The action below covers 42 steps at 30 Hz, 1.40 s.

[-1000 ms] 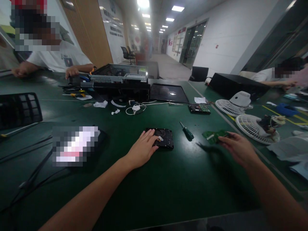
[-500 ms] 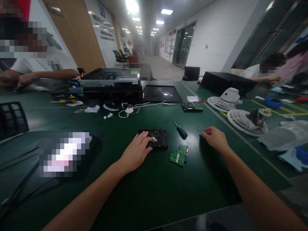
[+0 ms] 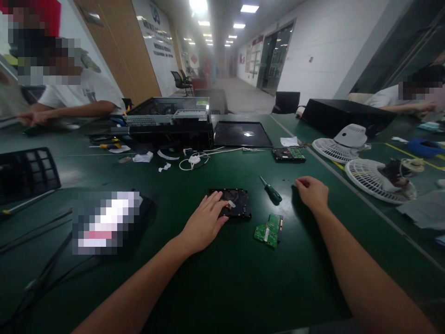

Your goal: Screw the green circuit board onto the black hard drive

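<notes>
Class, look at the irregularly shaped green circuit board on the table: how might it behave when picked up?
The irregularly shaped green circuit board would probably stay stiff, since it looks flat and uncurled. It is likely light for its size, because it appears thin. It may be fragile and best held by its edges, as no casing covers its upper face.

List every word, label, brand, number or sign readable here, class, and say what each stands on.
Nothing reads clearly.
Wall lettering and logo: blurred.
Wall boards: too small.
Red diamond sign: too small.
White label on the green circuit board: too small.
Shirt print: too small.
Bright pixelated object: masked.
</notes>
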Motion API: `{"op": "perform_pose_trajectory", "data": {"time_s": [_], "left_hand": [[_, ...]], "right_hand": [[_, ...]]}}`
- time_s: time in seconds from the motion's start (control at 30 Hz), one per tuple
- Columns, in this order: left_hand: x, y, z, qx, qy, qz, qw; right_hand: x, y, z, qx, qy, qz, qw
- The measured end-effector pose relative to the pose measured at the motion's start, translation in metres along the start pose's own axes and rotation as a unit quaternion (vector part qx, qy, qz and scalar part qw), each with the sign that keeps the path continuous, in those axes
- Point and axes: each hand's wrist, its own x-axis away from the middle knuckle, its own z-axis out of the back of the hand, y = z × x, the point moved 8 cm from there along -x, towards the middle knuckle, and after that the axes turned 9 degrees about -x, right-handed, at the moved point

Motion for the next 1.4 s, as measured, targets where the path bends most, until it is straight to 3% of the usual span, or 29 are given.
{"op": "perform_pose_trajectory", "data": {"time_s": [0.07,0.23,0.33,0.43,0.53,0.67,0.87,1.13,1.4], "left_hand": [[0.0,0.001,0.002,0.005,-0.001,0.0,1.0],[0.0,0.004,0.007,0.007,-0.01,0.004,1.0],[0.002,0.003,0.012,0.019,0.001,-0.004,1.0],[0.004,-0.011,0.018,0.05,0.025,0.032,0.998],[0.007,-0.033,0.02,0.05,0.056,0.084,0.994],[0.01,-0.051,0.009,0.037,0.056,0.128,0.99],[0.014,-0.046,-0.006,-0.02,0.03,0.106,0.994],[0.015,-0.046,-0.004,-0.032,0.02,0.103,0.994],[0.013,-0.044,0.002,-0.015,0.005,0.123,0.992]], "right_hand": [[0.008,0.007,0.006,-0.017,0.034,0.0,0.999],[0.007,0.019,-0.003,0.062,-0.031,-0.006,0.998],[-0.001,0.019,-0.006,0.086,-0.023,-0.012,0.996],[-0.008,0.011,-0.011,0.097,-0.016,-0.023,0.995],[-0.008,-0.006,-0.02,0.073,-0.037,0.025,0.996],[0.004,-0.016,-0.017,0.031,-0.031,0.055,0.998],[0.021,-0.013,-0.009,-0.009,-0.031,0.039,0.999],[0.021,-0.02,-0.014,0.018,-0.055,0.04,0.998],[0.013,-0.007,-0.023,0.084,-0.064,0.039,0.994]]}}
